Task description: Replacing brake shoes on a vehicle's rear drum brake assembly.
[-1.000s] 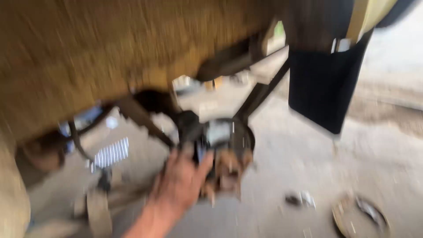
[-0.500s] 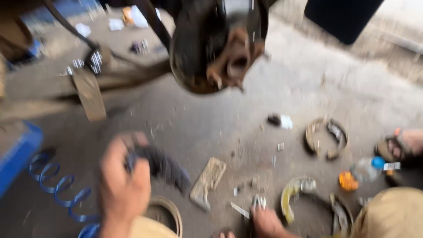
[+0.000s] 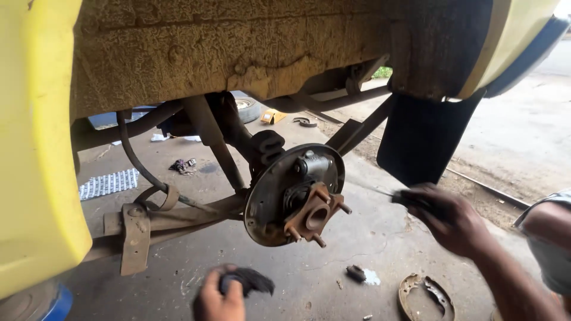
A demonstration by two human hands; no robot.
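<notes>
A rusty wheel hub (image 3: 314,216) with studs sits on a round brake backing plate (image 3: 270,202) under a yellow vehicle's wheel arch (image 3: 35,148). My right hand (image 3: 449,219) is raised to the right of the hub, shut on a thin dark tool (image 3: 399,198) whose tip points toward the plate. At the bottom of the view my left hand (image 3: 219,297) is shut on a dark rag (image 3: 250,279), below the hub and apart from it.
A black mud flap (image 3: 422,137) hangs behind my right hand. Brake shoes (image 3: 427,295) lie on the concrete at lower right, a small dark part (image 3: 355,273) beside them. A leaf spring and bracket (image 3: 135,235) run left of the hub. A blue object (image 3: 50,303) stands at lower left.
The view rose from the floor back up to the hub. My right hand came up from the floor parts holding the thin tool; my left hand still grips the dark rag.
</notes>
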